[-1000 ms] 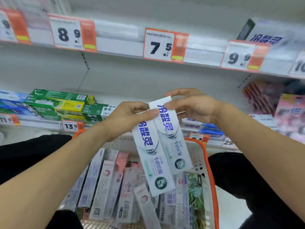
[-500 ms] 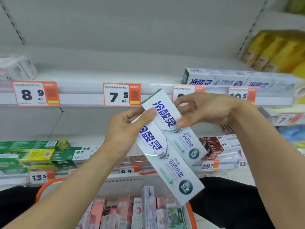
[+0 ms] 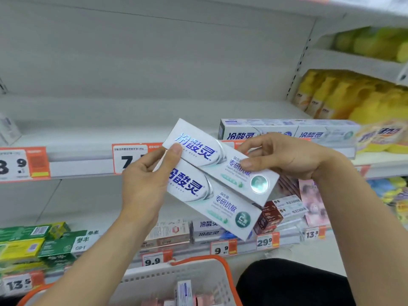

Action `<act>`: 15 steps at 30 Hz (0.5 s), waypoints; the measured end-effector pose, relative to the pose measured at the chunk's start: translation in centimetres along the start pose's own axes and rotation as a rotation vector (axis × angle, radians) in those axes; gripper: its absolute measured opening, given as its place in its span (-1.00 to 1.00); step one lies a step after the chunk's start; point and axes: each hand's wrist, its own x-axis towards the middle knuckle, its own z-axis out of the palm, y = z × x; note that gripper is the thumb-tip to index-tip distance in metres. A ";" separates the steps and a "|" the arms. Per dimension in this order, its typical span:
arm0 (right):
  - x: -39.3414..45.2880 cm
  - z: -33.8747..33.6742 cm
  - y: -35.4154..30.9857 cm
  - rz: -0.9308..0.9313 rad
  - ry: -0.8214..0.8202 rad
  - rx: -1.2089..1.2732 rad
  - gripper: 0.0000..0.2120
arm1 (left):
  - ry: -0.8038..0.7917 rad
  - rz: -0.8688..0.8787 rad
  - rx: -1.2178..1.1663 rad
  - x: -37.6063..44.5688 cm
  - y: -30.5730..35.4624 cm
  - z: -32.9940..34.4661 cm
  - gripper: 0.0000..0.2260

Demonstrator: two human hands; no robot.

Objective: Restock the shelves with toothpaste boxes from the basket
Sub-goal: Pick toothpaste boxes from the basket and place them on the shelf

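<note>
Two white toothpaste boxes with blue lettering are held side by side in front of the shelves, tilted down to the right. My left hand (image 3: 145,184) grips the left ends of both, its thumb on the upper box (image 3: 207,155). My right hand (image 3: 280,157) pinches the upper box near its middle. The lower box (image 3: 212,202) lies just beneath it. Matching white boxes (image 3: 287,130) lie on the middle shelf (image 3: 88,129) at the right. The white basket with an orange rim (image 3: 198,261) sits below, with several boxes inside.
Orange price tags (image 3: 24,164) line the shelf edges. Green and yellow boxes (image 3: 33,246) fill the lower shelf at left, dark red boxes (image 3: 268,217) at right. Yellow packs (image 3: 344,96) stand on the right-hand shelves. The middle shelf's left part is bare.
Both hands have raised the two white boxes out of the basket to the middle shelf's height. The boxes have swung from hanging nearly upright to lying closer to level.
</note>
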 end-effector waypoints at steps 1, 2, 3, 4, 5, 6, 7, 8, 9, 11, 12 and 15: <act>-0.2 -0.1 0.0 0.008 -0.011 -0.025 -0.49 | -0.002 0.004 0.013 0.0 0.0 0.2 -0.67; -0.5 -0.2 0.0 0.020 -0.018 -0.061 -0.38 | -0.008 0.004 0.022 -0.1 0.1 0.4 -0.68; -0.7 -0.3 0.0 0.032 -0.013 -0.094 -0.29 | -0.016 0.004 0.028 -0.1 0.3 0.6 -0.68; -0.9 -0.4 0.1 0.038 0.003 -0.116 -0.26 | -0.025 0.007 0.035 -0.1 0.3 0.9 -0.68; -1.1 -0.6 0.1 0.036 0.029 -0.127 -0.26 | -0.034 0.014 0.039 0.0 0.5 1.2 -0.68; -1.3 -0.7 0.1 0.027 0.057 -0.123 -0.26 | -0.041 0.024 0.038 0.2 0.7 1.6 -0.68; -1.4 -0.6 0.0 0.018 0.085 -0.120 -0.27 | -0.039 0.030 0.027 0.3 0.9 1.8 -0.69; -1.8 -0.7 -0.1 -0.005 0.119 -0.119 -0.29 | -0.042 0.045 0.017 0.6 1.3 2.4 -0.67; -2.1 -0.9 -0.3 -0.031 0.143 -0.123 -0.33 | -0.048 0.057 0.010 0.9 1.6 3.1 -0.64; -2.3 -1.1 -0.8 -0.063 0.176 -0.159 -0.46 | -0.049 0.077 -0.001 1.3 2.4 4.1 -0.61; -2.8 -1.5 -1.2 -0.079 0.211 -0.185 -0.50 | -0.060 0.087 -0.005 1.4 2.8 5.1 -0.64; -4.4 -4.2 -2.4 -0.132 0.300 -0.335 -0.55 | -0.076 0.125 -0.019 1.6 3.5 8.1 -0.73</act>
